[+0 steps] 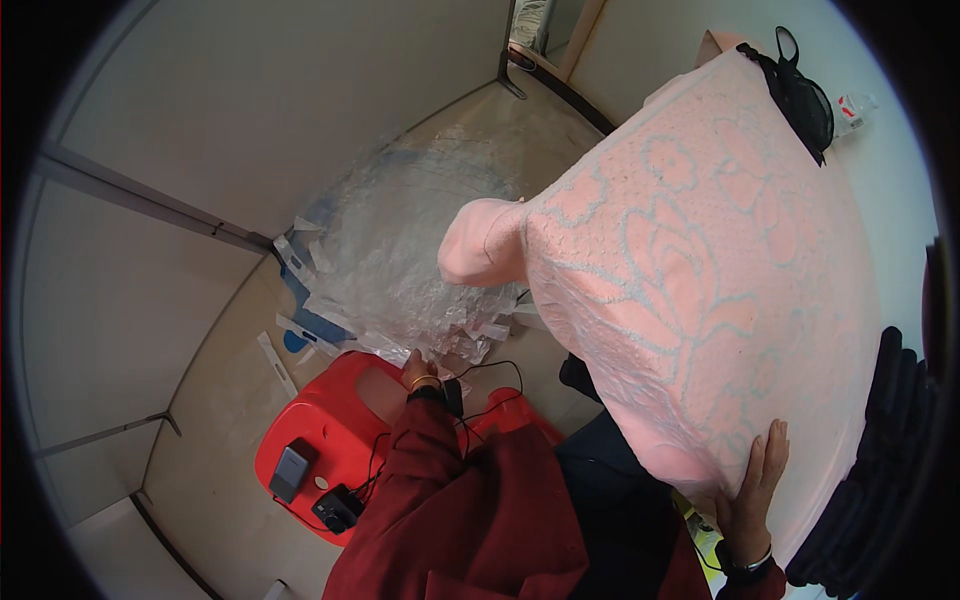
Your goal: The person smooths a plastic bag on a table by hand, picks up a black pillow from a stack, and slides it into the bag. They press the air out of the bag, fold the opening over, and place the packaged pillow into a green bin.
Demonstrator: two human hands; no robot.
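A pink towel (690, 240) with a pale grey flower pattern covers much of the table on my right; one corner droops over its left edge. My right hand (757, 490) lies open on the towel's near edge, fingers stretched out. My left hand (419, 370) is low on the left, past the far edge of a red plastic stool (345, 400). Its fingers look curled in beside the heap of clear plastic bags (400, 230) on the floor. What they hold, if anything, cannot be made out.
A grey power bank (291, 471) and a small black device (340, 508) with cables sit on the stool. Black mesh fabric (803, 100) and a clear bottle (853, 113) lie at the table's far end. Dark folded cloth (872, 480) is stacked at right. Pale partition panels (290, 90) stand left.
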